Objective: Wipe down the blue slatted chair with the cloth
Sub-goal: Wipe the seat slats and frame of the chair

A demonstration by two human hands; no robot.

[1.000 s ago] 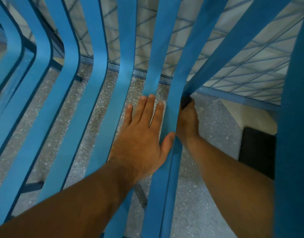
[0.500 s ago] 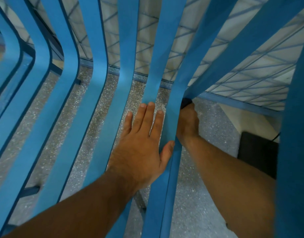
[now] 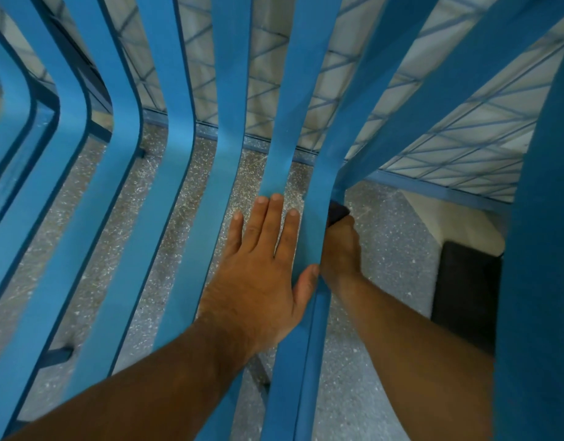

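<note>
Head view, sole camera. I am looking down through the seat of the blue slatted chair (image 3: 232,90), its slats running from the bottom of the frame up into the curved backrest. I take as reference the last seat slat (image 3: 312,237), the one next to the side frame.

Left hand (image 3: 264,275): released, fingers straight and close together, palm laid flat on the slats just left of the reference slat. The thumb tip touches that slat's left edge.

Right hand (image 3: 341,249): on the far side of the reference slat, directly right of it and partly hidden behind it. It is clenched around a dark cloth (image 3: 336,213), which shows only as a small bunch above the knuckles. The cloth sits against the right edge of the reference slat, just below the point where the side frame branches off. I cannot tell how the fingers lie beneath the slat.

Surroundings: a speckled grey floor (image 3: 385,249) shows through the gaps on both sides of the reference slat. Well to its right stands a black block (image 3: 465,297). Beyond the slat's upper end is a pale wall (image 3: 433,138) crossed by blue lines.
</note>
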